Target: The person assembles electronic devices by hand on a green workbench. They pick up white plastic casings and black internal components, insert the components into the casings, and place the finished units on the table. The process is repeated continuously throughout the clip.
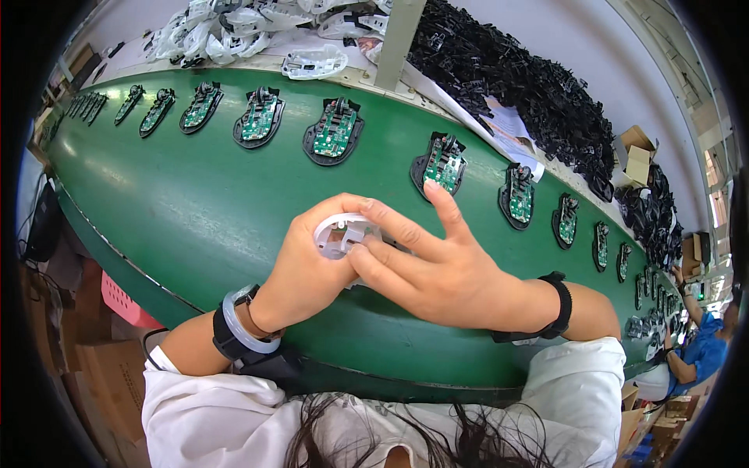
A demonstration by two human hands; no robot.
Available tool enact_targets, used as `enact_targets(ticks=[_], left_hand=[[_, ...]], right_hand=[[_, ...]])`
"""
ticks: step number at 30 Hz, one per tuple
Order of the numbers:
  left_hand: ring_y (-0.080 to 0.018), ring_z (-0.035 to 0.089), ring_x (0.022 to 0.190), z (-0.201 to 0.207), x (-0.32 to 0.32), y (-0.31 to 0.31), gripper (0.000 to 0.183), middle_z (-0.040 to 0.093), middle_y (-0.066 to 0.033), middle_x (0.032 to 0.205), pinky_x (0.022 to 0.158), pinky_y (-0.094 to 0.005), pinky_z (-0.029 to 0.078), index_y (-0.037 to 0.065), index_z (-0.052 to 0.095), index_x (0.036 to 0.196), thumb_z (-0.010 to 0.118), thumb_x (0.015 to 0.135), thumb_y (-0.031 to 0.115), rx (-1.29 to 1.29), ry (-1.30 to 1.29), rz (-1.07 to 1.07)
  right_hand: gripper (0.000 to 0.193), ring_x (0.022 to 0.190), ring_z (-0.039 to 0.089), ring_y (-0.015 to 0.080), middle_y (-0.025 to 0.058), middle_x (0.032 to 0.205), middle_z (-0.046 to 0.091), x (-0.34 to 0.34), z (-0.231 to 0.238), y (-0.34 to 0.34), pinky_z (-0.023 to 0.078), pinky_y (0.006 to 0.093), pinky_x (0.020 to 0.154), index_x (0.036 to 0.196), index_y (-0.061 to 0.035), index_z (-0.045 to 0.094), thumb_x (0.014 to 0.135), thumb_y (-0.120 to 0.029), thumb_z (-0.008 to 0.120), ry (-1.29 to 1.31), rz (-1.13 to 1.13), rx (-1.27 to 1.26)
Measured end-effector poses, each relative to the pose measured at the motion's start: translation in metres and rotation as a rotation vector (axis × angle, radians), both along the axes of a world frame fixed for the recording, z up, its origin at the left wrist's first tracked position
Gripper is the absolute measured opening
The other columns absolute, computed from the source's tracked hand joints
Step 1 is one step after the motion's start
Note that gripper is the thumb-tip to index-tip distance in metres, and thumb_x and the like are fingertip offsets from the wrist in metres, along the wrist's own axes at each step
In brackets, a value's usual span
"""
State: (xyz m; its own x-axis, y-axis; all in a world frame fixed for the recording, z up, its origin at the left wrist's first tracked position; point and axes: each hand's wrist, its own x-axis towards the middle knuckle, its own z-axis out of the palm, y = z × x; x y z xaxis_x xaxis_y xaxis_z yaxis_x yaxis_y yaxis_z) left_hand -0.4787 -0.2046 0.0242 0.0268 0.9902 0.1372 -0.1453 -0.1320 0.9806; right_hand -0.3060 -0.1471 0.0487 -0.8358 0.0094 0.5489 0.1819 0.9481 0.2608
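Above the green belt, both of my hands hold a hollow white plastic shell (326,243), its open inside partly showing. My left hand (292,273) is wrapped round its left side. The fingers of my right hand (449,277) press on its right side and into the opening, with one finger sticking out away from it. My hands hide much of the shell. Just beyond them lie mouse bases with green circuit boards, one at the centre left (334,134) and one at the centre right (442,165), close to my raised fingertip.
More mouse bases (259,118) run along the belt (203,179) both ways. Behind stand a post (396,47), a pile of white shells (226,31) and a heap of black parts (499,70). A person in blue (694,355) works at the far right.
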Motion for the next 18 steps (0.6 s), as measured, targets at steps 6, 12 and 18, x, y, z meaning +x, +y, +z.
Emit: enact_targets(ticks=[6,12,18], left_hand=[[-0.0068,0.056,0.087,0.013,-0.006,-0.008,0.035,0.059,-0.0017,0.096,0.076,-0.0232,0.048,0.002,0.055,0.108,0.059,0.074,-0.004,0.006,0.139,-0.064],[-0.0137,0.060,0.092,0.014,-0.016,0.002,0.041,0.059,-0.0071,0.107,0.073,-0.0299,0.052,0.003,0.048,0.122,0.056,0.083,0.007,-0.293,-0.237,-0.142],[-0.0203,0.061,0.098,0.001,-0.022,0.005,0.058,0.050,-0.0144,0.130,0.072,-0.0301,0.054,0.005,0.035,0.136,0.058,0.088,0.026,-0.297,-0.712,-0.400]], right_hand=[[0.023,0.117,0.054,0.0225,0.0020,0.097,0.062,0.012,0.018,-0.005,0.023,0.0547,0.106,0.104,-0.0099,0.058,0.081,-0.012,0.061,-0.054,0.038,-0.232],[0.022,0.089,0.061,0.0328,0.0181,0.097,0.065,0.050,0.026,0.153,0.048,0.0378,0.079,0.101,-0.0020,0.063,0.083,-0.013,0.058,0.319,-0.481,-0.401],[0.025,0.078,0.066,0.0272,0.0174,0.082,0.067,0.079,-0.028,0.250,0.051,0.0347,0.073,0.088,-0.0004,0.067,0.072,-0.020,0.069,0.068,-0.772,-0.793]])
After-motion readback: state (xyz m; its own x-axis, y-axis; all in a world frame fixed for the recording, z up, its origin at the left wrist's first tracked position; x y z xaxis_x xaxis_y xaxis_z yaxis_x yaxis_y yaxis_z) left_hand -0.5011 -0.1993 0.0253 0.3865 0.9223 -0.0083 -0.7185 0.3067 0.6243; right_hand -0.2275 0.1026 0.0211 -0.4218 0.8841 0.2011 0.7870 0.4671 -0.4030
